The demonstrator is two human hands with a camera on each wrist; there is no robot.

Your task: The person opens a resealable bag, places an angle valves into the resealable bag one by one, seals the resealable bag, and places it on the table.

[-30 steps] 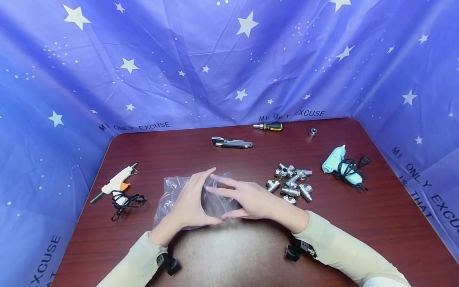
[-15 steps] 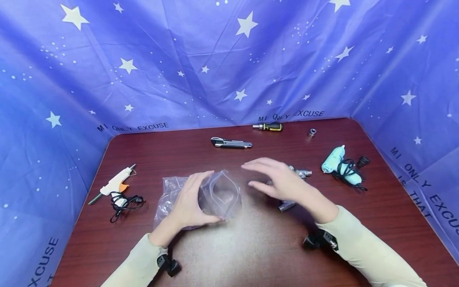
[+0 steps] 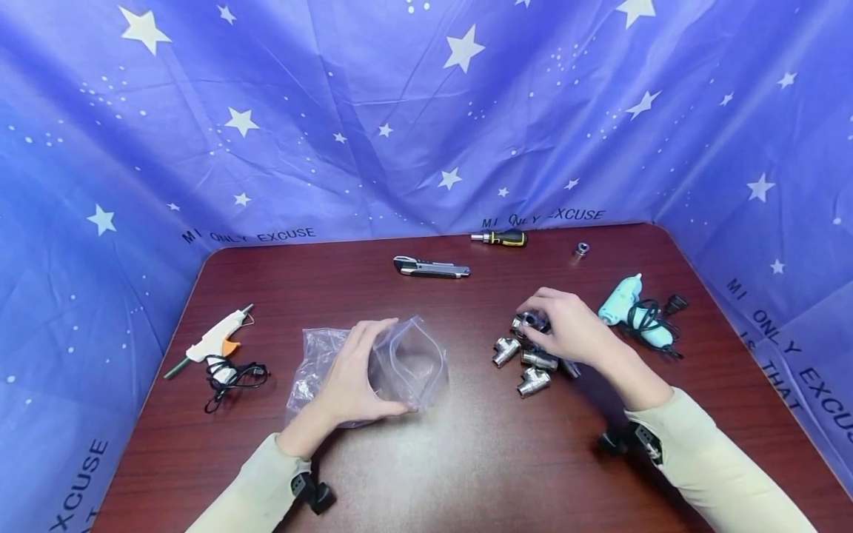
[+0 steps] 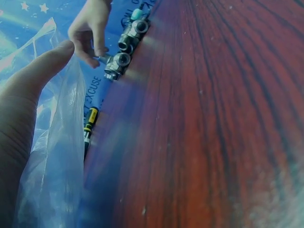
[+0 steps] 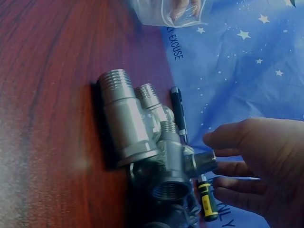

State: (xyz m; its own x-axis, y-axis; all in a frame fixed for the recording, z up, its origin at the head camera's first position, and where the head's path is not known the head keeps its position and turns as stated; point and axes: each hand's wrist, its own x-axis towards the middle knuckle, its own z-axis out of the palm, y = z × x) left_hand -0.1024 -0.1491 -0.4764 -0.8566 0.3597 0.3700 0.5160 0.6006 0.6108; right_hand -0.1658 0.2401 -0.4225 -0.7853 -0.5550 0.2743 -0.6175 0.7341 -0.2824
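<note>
In the head view, my left hand (image 3: 349,377) holds a clear zip bag (image 3: 416,363), fingers at the far edge of its mouth and thumb at the near edge. The bag's mouth gapes to the right. The left wrist view shows the bag's film (image 4: 57,156) beside the thumb. My right hand (image 3: 573,326) is over a pile of metal pipe fittings, fingertips and thumb around a tee fitting (image 3: 531,323) at the pile's far side. In the right wrist view that hand (image 5: 256,166) has its fingertips at the side branch of a threaded fitting (image 5: 171,161).
Nearer me lie more tee fittings (image 3: 534,382). A white glue gun (image 3: 216,337) with a cord lies left, a light-blue glue gun (image 3: 623,300) right. Along the back are a utility knife (image 3: 432,268), a screwdriver (image 3: 500,237) and a small metal socket (image 3: 582,249). Starry blue cloth surrounds the table (image 3: 300,285).
My right hand has left the bag's mouth, moved right and come down on the pile of fittings. My left hand has stayed at the bag.
</note>
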